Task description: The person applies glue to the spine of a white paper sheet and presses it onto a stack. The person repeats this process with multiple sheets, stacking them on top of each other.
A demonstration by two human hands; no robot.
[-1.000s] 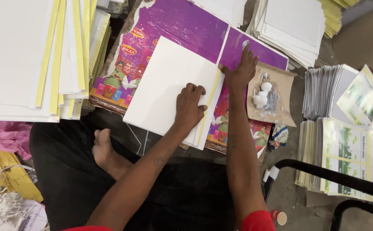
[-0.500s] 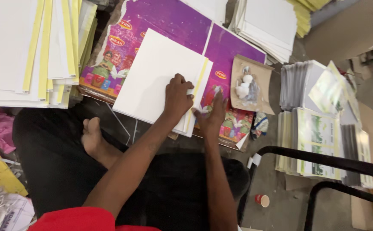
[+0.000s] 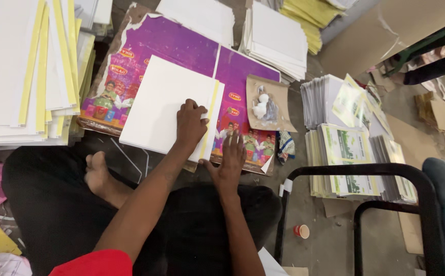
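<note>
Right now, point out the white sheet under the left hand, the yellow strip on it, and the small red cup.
white sheet (image 3: 158,105), head view, bare middle of its face
yellow strip (image 3: 210,115), head view, midway along the strip
red cup (image 3: 301,231), head view, its rim

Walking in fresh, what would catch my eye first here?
Likely the bright purple printed sheet at centre, with a white board on it. The left hand presses on that board, and the right hand lies flat beside its yellow-striped edge. Tall white stacks rise at left.

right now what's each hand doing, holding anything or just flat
Left hand: open, pressing flat on the white board, holding nothing.
Right hand: open, palm down on the purple printed sheet, holding nothing.
</note>
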